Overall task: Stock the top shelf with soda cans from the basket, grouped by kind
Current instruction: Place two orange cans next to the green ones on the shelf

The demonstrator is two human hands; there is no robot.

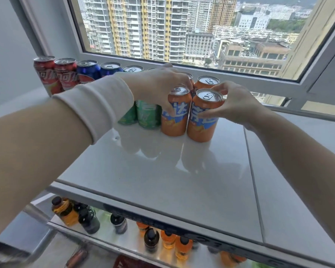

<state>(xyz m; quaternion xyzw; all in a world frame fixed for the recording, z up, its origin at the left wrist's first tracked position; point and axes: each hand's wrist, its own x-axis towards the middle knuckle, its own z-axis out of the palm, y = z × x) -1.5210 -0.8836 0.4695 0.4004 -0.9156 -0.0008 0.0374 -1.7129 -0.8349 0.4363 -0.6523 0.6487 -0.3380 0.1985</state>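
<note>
Mid-frame on the top shelf [162, 171], the left hand [159, 84] and right hand [234, 105] each pinch an orange soda can [175, 120], probably nudging them together beside the green cans [147, 117].

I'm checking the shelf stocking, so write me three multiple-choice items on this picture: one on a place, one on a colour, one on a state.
1. Where do the red cans stand?
A. far left of the row
B. far right of the row
C. lower shelf

2. What colour are the two front cans under the hands?
A. blue
B. green
C. orange

3. How are the hands set?
A. both hang free
B. each grips a can
C. one lifts a bottle

Key: 1 A, the red cans begin the row by the wall. 2 C, the left orange can and right orange can stand upright on the top shelf. 3 B, the left hand and right hand wrap their fingers around those cans.
</note>
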